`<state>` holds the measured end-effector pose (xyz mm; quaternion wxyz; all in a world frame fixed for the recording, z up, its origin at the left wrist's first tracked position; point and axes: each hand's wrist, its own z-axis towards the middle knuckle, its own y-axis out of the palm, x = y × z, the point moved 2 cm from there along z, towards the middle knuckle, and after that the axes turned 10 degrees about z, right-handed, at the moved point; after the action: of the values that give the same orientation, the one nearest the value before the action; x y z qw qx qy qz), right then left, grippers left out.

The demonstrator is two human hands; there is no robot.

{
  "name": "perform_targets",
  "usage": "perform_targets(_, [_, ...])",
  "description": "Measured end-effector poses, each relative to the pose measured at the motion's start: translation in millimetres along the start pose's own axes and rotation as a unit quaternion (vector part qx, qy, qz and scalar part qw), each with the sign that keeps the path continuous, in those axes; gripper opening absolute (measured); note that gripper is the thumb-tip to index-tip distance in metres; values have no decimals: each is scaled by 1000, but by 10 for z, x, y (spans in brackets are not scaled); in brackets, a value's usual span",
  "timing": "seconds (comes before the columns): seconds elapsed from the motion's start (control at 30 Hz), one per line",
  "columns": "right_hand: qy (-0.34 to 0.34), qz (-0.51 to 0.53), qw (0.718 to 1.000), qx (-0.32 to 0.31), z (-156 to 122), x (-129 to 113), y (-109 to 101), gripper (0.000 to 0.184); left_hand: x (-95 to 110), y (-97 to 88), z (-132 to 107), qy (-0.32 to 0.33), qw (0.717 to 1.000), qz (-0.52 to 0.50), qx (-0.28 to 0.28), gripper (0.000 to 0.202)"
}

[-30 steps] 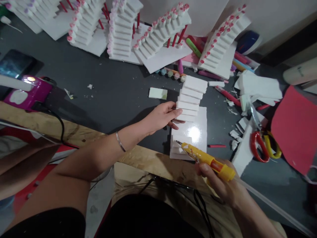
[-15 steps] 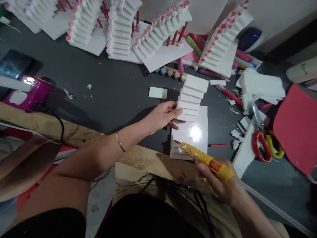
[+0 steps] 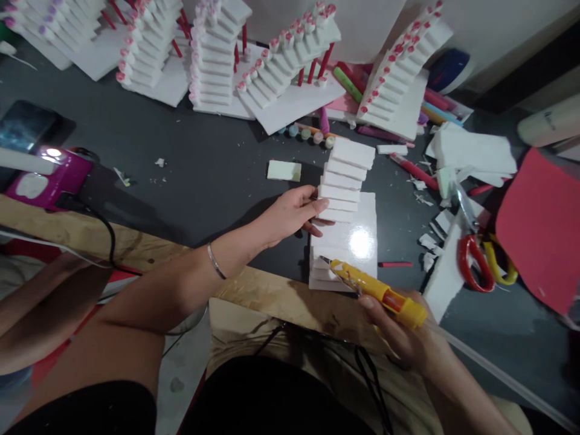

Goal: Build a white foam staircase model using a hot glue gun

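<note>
Currently, a stepped stack of white foam blocks point(image 3: 345, 181) stands on a foam board point(image 3: 357, 241) on the dark desk point(image 3: 217, 133). Your left hand point(image 3: 290, 212) rests against its side, though whether that grip is clamped I cannot tell. Your right hand point(image 3: 399, 320) is clamped around a yellow hot glue gun point(image 3: 376, 291), its nozzle point(image 3: 334, 263) near the lower foam steps. Gluing seems in hand, calling for a steady hold.

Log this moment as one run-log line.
left hand: touching white foam steps | right hand: holding yellow hot glue gun | gun tip: near white foam base
</note>
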<state>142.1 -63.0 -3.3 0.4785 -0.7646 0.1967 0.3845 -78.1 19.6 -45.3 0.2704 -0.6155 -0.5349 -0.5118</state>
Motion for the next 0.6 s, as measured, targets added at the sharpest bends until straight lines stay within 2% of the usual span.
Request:
perform_targets(0.3, [13,3,1000,12,32,-56,-25,52,-2,13,-8,4,998,44,-34,18])
perform_targets(0.6, [5,8,1000,21,-40,90,-12,54,21,17,-38,-2,995,76,-60,22])
